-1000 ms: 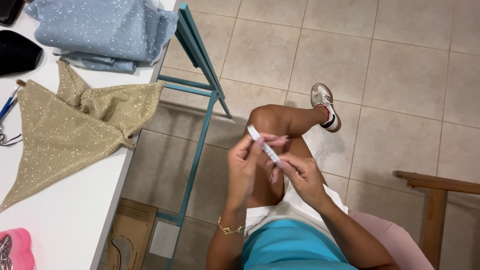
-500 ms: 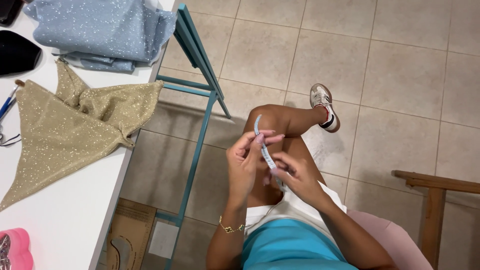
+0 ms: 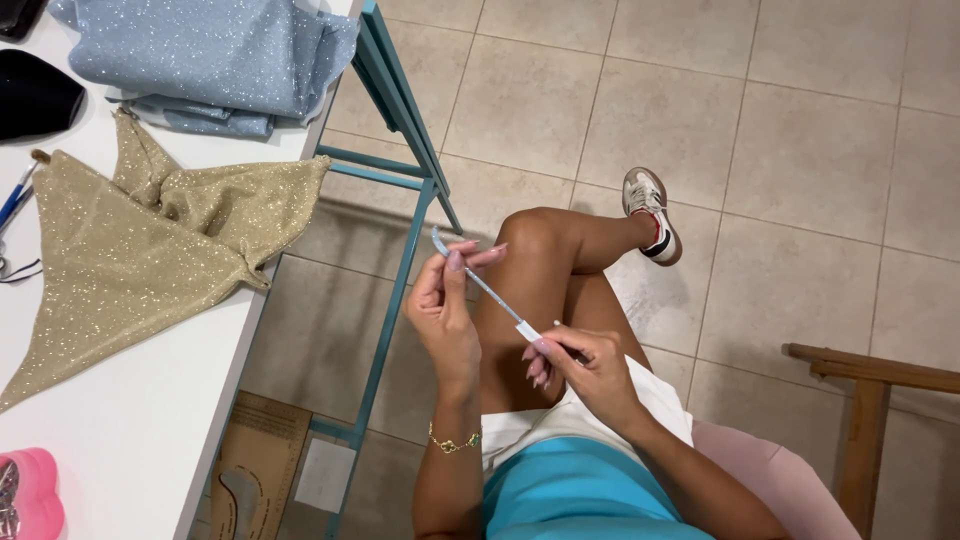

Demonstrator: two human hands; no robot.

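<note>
My left hand (image 3: 447,320) pinches the upper end of a thin pale-blue strip with a hooked tip (image 3: 478,281), thumb and fingers closed on it. My right hand (image 3: 590,368) grips its lower end, closed around a dark piece I can't make out. Strip slants above my crossed knee, clear of the white table's (image 3: 150,420) edge. Gold glittery fabric (image 3: 120,250) overhangs that edge. Flat brown cardboard package (image 3: 250,480) below, partly cut off.
</note>
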